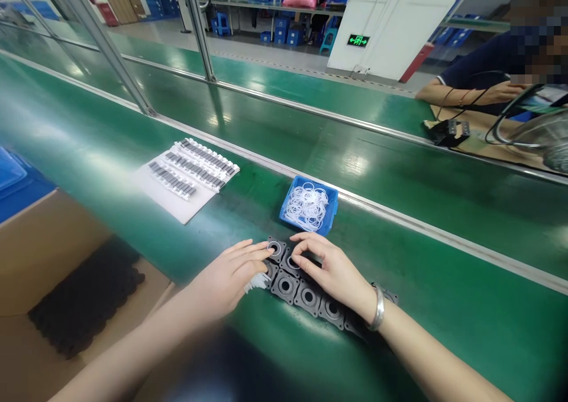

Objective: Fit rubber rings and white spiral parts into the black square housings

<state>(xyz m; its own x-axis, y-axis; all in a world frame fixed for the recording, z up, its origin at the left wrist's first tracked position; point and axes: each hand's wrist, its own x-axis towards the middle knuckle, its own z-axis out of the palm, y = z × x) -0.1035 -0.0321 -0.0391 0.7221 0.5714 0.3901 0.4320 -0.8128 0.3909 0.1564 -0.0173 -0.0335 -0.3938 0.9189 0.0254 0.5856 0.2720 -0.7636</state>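
Two rows of black square plates with round central holes lie on the green bench; one black plate (284, 285) sits in the near row. My left hand (233, 272) reaches over the left end of the rows, with a bunch of thin white rings (258, 281) held under its fingers. Its fingertips touch the far-left plate, where a pale ring shows around the hole. My right hand (326, 266) is bent over the neighbouring plate, thumb and forefinger pinched at a white ring, partly hidden, over that plate's hole. Its wrist and palm cover several plates.
A blue bin (332, 216) of loose white rings stands just beyond the plates. To the left lies a white sheet (177, 207) with rows of small grey-and-white parts. A cardboard box (48, 236) holds stacked black plates. Across the metal rail (377, 208), a co-worker's arm (465, 91) rests.
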